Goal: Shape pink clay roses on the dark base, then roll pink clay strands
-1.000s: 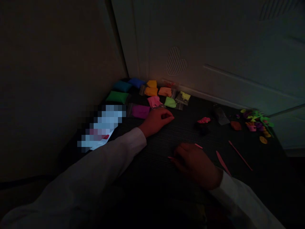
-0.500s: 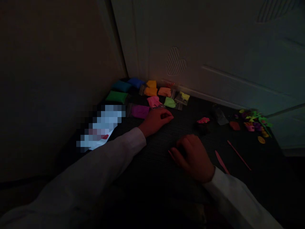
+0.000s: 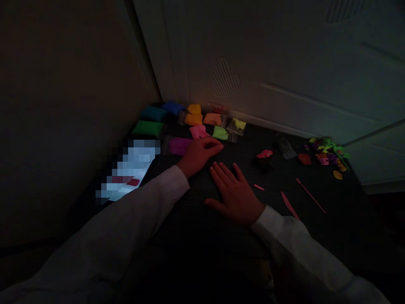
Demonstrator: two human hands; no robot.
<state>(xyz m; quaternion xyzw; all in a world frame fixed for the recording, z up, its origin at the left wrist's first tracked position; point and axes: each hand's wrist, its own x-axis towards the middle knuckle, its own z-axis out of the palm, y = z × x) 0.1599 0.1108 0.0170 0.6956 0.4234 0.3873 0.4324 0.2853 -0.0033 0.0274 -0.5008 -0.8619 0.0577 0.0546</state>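
The scene is very dark. My left hand (image 3: 201,154) rests on a dark ribbed mat (image 3: 221,236), fingers curled, beside a purple clay bag (image 3: 179,146) and a pink clay bag (image 3: 198,131). What it holds, if anything, is hidden. My right hand (image 3: 232,192) lies flat on the mat just below it, fingers stretched out and empty. A small pink stick (image 3: 258,187) lies right of that hand.
Several coloured clay bags, among them a green one (image 3: 147,128) and an orange one (image 3: 212,119), lie by a white door (image 3: 284,76). A pink clay lump (image 3: 264,154), two pink tools (image 3: 310,195) and small clay shapes (image 3: 327,152) sit to the right. A blurred sheet (image 3: 129,169) lies left.
My right hand uncurled and slid up and left toward my left hand, now lying flat. It uncovered the small pink stick. The view shifted slightly.
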